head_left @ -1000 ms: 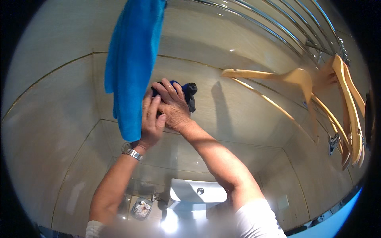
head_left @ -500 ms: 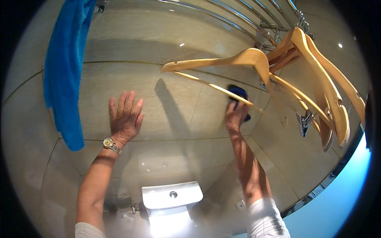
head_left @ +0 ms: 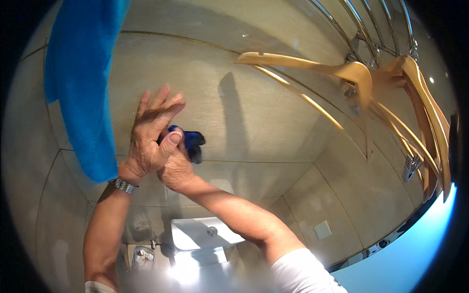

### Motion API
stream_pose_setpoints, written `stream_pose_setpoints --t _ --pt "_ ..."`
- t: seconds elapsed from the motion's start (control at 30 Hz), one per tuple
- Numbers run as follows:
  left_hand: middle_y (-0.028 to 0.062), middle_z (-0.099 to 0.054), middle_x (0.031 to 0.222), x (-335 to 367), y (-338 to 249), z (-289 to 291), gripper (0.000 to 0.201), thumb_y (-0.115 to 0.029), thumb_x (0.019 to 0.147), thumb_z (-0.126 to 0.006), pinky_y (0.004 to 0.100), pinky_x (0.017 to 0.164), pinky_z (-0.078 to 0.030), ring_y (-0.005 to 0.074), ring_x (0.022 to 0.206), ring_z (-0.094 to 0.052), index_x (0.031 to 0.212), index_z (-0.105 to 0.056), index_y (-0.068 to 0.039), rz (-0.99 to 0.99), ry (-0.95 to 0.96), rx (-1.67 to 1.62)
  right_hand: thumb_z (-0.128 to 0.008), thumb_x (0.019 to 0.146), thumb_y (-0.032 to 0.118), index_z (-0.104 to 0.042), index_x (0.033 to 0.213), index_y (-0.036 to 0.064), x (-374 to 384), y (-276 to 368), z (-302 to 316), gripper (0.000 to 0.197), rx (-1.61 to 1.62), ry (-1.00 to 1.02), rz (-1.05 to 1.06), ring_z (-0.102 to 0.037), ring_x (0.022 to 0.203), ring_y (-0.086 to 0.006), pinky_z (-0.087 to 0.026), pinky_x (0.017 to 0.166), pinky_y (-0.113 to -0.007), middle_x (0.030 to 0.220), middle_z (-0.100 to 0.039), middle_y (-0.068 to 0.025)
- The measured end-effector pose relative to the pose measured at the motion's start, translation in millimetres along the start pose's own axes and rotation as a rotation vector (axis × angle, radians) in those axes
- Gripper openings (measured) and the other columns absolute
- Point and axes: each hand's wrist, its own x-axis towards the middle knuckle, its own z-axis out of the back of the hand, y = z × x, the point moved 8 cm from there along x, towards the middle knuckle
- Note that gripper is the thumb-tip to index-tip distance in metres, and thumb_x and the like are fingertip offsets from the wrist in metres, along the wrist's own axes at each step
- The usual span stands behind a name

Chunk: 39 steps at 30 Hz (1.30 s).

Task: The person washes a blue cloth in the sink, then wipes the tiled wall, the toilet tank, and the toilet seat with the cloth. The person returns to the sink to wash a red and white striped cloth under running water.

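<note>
In front of the beige tiled wall (head_left: 273, 132), a dark blue cloth (head_left: 193, 142) is bunched in my right hand (head_left: 175, 168), its loose end sticking out to the right. My right hand has its fingers closed round the cloth, partly hidden behind my left hand (head_left: 149, 134). The left hand has its fingers spread and holds nothing; its thumb overlaps the right hand. A metal-band watch (head_left: 123, 185) circles my left wrist. Close by on the left hangs a bright blue towel (head_left: 83, 97), its lower end beside that wrist.
Several wooden hangers (head_left: 359, 78) hang at the upper right from a chrome rack (head_left: 376, 29); one reaches toward the middle. Below stands a white toilet tank (head_left: 193, 234) with a round button. A small valve (head_left: 155, 242) is beside it. A white wall plate (head_left: 322, 230) sits lower right.
My right hand has swung from under the hangers over to my left hand, bringing the cloth. The left hand was flat on the wall and is now turned. The whole view has shifted.
</note>
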Motion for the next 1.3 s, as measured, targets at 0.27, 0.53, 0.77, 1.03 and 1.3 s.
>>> stream_pose_setpoints --t 0.27,0.53,0.77,1.03,1.3 --pt "0.0149 -0.049 0.159 -38.6 -9.5 -8.4 0.048 -0.032 0.089 -0.073 0.0487 0.13 -0.015 0.0309 0.156 -0.032 0.129 -0.072 -0.007 -0.051 0.118 0.28 -0.069 0.092 0.023 -0.049 0.147 0.0065 -28.0 -15.9 -25.9 0.062 0.309 0.295 -0.169 -0.045 0.141 -0.0413 -0.043 0.113 -0.049 0.159 -0.038 -0.0231" --pt "0.0227 -0.021 0.172 -95.2 -17.8 -87.7 0.068 -0.033 0.087 -0.075 0.0588 0.128 -0.01 0.0407 0.16 -0.015 0.15 -0.057 -0.013 -0.078 -0.04 0.531 -0.082 0.063 0.004 -0.073 0.11 0.0175 -144.1 -123.2 127.8 0.05 -0.319 -0.15 0.001 -0.041 0.146 -0.0428 -0.029 0.118 -0.062 0.157 -0.047 -0.0178" --pt "0.0233 -0.02 0.172 -120.7 -12.8 -112.7 0.067 -0.038 0.097 -0.063 0.0594 0.128 -0.007 0.0425 0.16 -0.014 0.157 -0.049 -0.014 -0.141 -0.073 0.734 -0.072 0.079 0.006 -0.054 0.126 0.0056 -293.5 -243.3 195.7 0.051 -0.571 -0.457 -0.205 -0.036 0.145 -0.0511 -0.03 0.116 -0.067 0.157 -0.037 -0.0299" --pt "0.0187 -0.025 0.172 -121.1 -8.9 -112.8 0.063 -0.039 0.1 -0.059 0.0569 0.128 -0.008 0.0389 0.161 -0.017 0.156 -0.049 -0.013 -0.181 -0.128 0.752 -0.06 0.105 0.036 -0.051 0.139 -0.0027 -384.3 -306.9 179.3 0.053 -0.992 -0.597 -0.481 -0.036 0.143 -0.0499 -0.03 0.118 -0.06 0.148 -0.044 -0.0316" --pt "0.0201 -0.045 0.161 -124.7 -24.4 -100.1 0.045 -0.03 0.098 -0.063 0.0539 0.127 -0.021 0.0364 0.155 -0.034 0.136 -0.067 -0.007 -0.149 -0.071 0.542 -0.077 0.074 0.007 -0.071 0.11 0.0063 -210.2 -97.1 55.7 0.037 -0.242 -0.477 -0.163 -0.039 0.148 -0.0412 -0.026 0.118 -0.063 0.157 -0.046 -0.0191"
